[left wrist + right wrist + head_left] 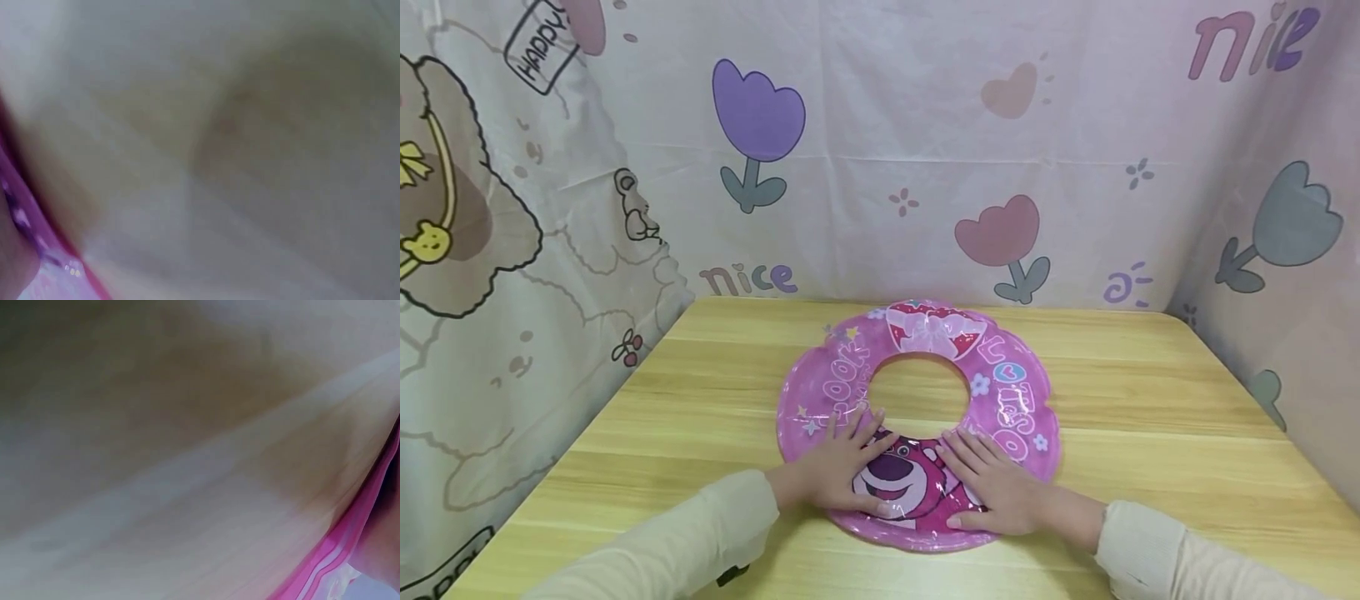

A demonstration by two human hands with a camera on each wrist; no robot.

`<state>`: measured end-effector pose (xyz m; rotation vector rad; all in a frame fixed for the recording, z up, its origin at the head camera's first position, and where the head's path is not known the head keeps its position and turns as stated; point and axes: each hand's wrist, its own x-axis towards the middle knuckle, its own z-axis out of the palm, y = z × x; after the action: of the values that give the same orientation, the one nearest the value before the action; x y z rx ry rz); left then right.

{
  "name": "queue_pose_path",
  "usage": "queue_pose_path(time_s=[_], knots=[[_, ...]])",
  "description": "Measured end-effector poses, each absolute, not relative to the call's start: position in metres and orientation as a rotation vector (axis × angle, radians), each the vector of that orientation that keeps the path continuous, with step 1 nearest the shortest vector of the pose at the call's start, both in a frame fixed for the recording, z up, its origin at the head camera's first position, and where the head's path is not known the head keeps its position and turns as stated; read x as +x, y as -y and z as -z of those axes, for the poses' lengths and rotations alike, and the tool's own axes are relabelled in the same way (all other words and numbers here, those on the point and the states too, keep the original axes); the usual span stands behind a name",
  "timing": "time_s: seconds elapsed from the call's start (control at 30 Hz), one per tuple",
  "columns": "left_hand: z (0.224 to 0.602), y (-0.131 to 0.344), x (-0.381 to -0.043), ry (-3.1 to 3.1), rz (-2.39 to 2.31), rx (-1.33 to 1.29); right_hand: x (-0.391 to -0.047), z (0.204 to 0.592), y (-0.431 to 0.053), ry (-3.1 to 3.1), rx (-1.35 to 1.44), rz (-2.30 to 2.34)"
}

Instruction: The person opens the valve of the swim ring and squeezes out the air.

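Note:
A pink swim ring (1015, 350) with a bear face, a bow and lettering lies on the wooden table, looking rather flat. My left hand (842, 467) rests on its near left part, fingers spread beside the bear's face. On the near right part rests my right hand (1000, 483), its fingers pointing toward the ring's hole. In the left wrist view a strip of the pink ring (37, 206) shows at the lower left, next to part of the hand. The right wrist view has the ring's pink edge (340, 544) at the lower right. Both wrist views are mostly blurred.
The light wooden table (685, 417) spreads around the ring on all sides. A printed cloth (880, 100) with flowers and words hangs behind it and along both sides. A small dark object (732, 575) shows below the left sleeve.

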<state>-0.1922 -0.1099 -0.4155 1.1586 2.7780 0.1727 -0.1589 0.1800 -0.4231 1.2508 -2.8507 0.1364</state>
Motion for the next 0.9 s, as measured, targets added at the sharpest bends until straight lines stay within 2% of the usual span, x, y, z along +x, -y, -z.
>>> queue_pose_path(time_s=[0.27, 0.9], knots=[[0.411, 0.109, -0.199, -2.743, -0.260, 1.138, -0.161, 0.424, -0.182, 2.866, 1.261, -0.193], [0.409, 0.104, -0.193, -2.771, 0.034, 1.431, -0.173, 0.414, -0.222, 2.837, 1.282, -0.338]])
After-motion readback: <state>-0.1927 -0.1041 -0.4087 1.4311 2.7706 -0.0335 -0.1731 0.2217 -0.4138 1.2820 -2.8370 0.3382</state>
